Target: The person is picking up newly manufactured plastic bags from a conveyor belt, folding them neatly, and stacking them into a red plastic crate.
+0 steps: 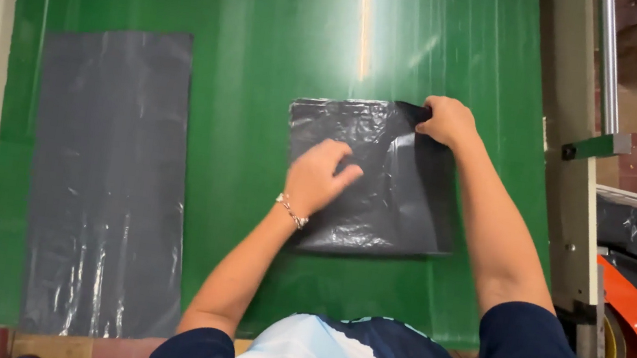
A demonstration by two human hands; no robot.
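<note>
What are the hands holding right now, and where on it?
The right hand pinches the folded black plastic bag at its top edge, near the right corner. The left hand presses on its middle, not gripping.

Bright, even light from above; a glare streak runs down the glossy green desk (272, 33) (upper centre), shadows soft, focus sharp.

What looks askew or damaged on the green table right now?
Nothing looks damaged. The folded black plastic bag is wrinkled and sits slightly skewed to the green table edge; the right hand pinches its top corner, and the left hand presses its middle. The flat grey bag lies smooth, slightly tilted.
</note>
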